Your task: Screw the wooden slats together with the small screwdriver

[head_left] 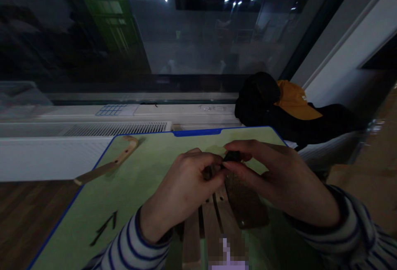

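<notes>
My left hand (182, 189) and my right hand (279, 179) meet over the middle of a green cutting mat (139, 187). Both hands pinch a small dark part (231, 157) between their fingertips; what it is I cannot make out. Under the hands lie wooden slats (211, 224) and a flat dark brown piece (245, 204) with a small hole near its lower end. Both sleeves are striped white and blue.
A wooden strip (108, 162) with a rounded end lies at the mat's far left corner. Two thin dark sticks (105, 226) lie at the near left. A black bag with an orange cap (294, 100) sits behind the mat to the right, below a dark window.
</notes>
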Demonstrator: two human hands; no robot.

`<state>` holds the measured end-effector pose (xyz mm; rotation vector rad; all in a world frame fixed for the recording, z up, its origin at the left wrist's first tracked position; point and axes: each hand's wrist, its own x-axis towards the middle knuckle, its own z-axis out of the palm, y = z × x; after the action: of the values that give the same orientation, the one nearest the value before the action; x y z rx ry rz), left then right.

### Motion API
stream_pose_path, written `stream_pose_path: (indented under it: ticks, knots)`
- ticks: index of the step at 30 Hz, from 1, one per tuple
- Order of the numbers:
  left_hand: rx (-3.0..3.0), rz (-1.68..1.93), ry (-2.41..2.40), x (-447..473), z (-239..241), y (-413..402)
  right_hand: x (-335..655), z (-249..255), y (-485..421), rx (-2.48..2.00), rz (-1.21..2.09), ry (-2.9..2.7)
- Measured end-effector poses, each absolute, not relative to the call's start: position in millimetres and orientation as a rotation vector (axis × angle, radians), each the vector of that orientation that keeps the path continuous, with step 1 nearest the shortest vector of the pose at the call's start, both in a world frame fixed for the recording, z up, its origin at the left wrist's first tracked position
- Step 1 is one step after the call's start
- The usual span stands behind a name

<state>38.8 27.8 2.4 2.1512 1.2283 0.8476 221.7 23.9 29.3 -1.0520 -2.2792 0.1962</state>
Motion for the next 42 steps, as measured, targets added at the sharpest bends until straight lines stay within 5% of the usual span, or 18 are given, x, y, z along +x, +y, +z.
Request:
stream_pose_path:
  ticks: [42]
  knots:
    - [2.164, 0.833, 1.209, 38.7, 3.4, 28.2, 222.3, 28.5, 21.9, -1.055, 0.191, -2.295]
